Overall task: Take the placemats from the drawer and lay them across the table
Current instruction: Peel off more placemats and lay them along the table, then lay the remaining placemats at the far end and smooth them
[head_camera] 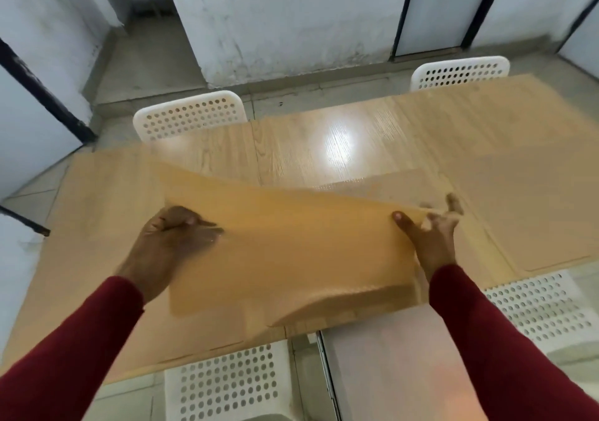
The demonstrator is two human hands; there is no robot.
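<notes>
A tan placemat (291, 252) is held above the near edge of the wooden worktop (291, 148), between both hands. The left hand (168, 242) has its fingers closed on the left side of the mat, thumb on top. The right hand (431, 232) pinches the mat's far right corner with thumb and one finger — the other fingers (453, 203) are spread open. The mat is not flat: its near right part bends down and curls over the worktop's near edge. A second placemat (525, 213) lies flat near the right end of the worktop. White perforated chairs (188, 116) stand along the far edge and the near edge. Both sleeves (81, 356) are dark red.
</notes>
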